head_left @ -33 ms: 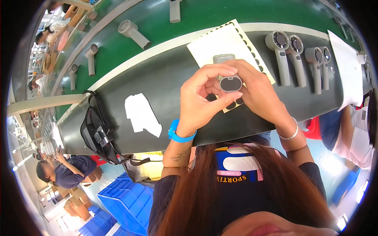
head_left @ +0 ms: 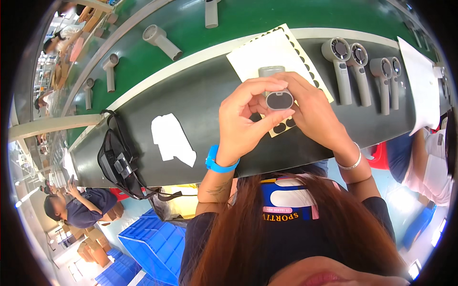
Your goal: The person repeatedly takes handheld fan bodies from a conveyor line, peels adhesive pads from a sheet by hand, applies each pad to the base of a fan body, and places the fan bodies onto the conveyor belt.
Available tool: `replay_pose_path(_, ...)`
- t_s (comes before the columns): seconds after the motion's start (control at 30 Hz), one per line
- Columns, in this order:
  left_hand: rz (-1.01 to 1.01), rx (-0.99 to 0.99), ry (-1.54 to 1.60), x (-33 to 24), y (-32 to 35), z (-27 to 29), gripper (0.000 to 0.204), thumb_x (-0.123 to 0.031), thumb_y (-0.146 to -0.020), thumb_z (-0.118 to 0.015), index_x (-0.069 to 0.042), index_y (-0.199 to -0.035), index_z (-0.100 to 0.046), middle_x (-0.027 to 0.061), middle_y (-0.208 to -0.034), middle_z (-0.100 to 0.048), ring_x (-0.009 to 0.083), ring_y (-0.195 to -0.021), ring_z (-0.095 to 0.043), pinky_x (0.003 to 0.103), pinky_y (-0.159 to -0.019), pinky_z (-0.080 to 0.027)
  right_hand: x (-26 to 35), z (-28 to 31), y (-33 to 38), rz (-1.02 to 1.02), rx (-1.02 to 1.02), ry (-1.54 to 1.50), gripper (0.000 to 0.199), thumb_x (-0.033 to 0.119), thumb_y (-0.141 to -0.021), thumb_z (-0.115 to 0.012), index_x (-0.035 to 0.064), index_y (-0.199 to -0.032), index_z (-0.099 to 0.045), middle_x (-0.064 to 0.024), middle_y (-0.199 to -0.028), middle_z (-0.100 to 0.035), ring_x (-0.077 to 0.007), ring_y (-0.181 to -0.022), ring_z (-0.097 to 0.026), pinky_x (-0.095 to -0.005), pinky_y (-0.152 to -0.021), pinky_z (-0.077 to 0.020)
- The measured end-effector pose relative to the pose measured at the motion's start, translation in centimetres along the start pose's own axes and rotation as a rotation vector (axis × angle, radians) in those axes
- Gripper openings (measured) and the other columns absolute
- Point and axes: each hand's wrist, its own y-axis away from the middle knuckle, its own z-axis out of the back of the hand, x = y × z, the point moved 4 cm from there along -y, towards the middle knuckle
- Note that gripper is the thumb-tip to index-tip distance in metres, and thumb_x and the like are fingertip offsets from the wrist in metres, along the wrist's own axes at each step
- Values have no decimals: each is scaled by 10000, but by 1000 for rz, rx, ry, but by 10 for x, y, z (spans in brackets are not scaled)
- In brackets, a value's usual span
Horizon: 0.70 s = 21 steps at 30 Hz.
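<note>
My left hand [head_left: 245, 121] and my right hand [head_left: 317, 114] are together over the grey bench [head_left: 200, 95], both holding a small grey handheld fan [head_left: 278, 98] end-on to me. A dark oval pad covers the end that faces me, and my thumbs and fingertips pinch around it. Under my hands lies a white sticker sheet [head_left: 267, 52] with rows of black oval stickers along its edges. My left wrist has a blue band and my right wrist a silver bracelet.
Several grey handheld fans [head_left: 350, 66] lie in a row on the bench to the right. More fans [head_left: 162, 40] ride the green conveyor [head_left: 267, 14] behind. A white paper scrap [head_left: 171, 138], a black bag [head_left: 117, 162], blue crates [head_left: 152, 248] and a co-worker's arm [head_left: 422, 157] are nearby.
</note>
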Motion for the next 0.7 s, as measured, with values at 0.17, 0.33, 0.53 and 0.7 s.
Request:
replay_pose_path(0.17, -369, -104, -291, 4, -9, -5, 357, 139, -733, -663, 17, -1069, -658, 175, -1109, -602, 150, -767, -635, 210, -533, -533, -1, 5, -9, 88, -62, 23, 282, -41, -783, -548, 1, -1060, -521, -133, -1015, -586, -319, -729, -619, -383, -625, -503)
replay_pose_path(0.33, -406, -127, -248, 0, -16, -1, 268, 146, -750, -631, -2, -960, -706, 172, -1092, -604, 119, -686, -620, 193, -507, -500, -1, 4, -17, 104, -50, 70, 293, 3, -791, -575, 14, -1079, -523, -147, -1005, -581, -371, -826, -602, -407, -653, -496)
replay_pose_path(0.53, -352, 22, -256, -12, -22, 7, 214, 75, -724, -670, -42, -891, -735, 166, -1177, -571, 141, -804, -619, 218, -542, -491, -1, 24, -23, 138, 28, 14, 358, 4, -788, -594, 36, -1136, -517, -151, -1050, -595, -375, -895, -600, -402, -697, -499)
replay_pose_path(0.7, -199, -121, -319, -10, -77, 65, 800, -244, -767, -759, -59, -1417, -331, 159, -1389, -381, 232, -1058, -558, 342, -853, -495, -6, 76, -90, 339, 65, 358, 391, -67, -776, -537, 50, -1149, -534, -165, -1165, -563, -377, -1024, -572, -387, -826, -482)
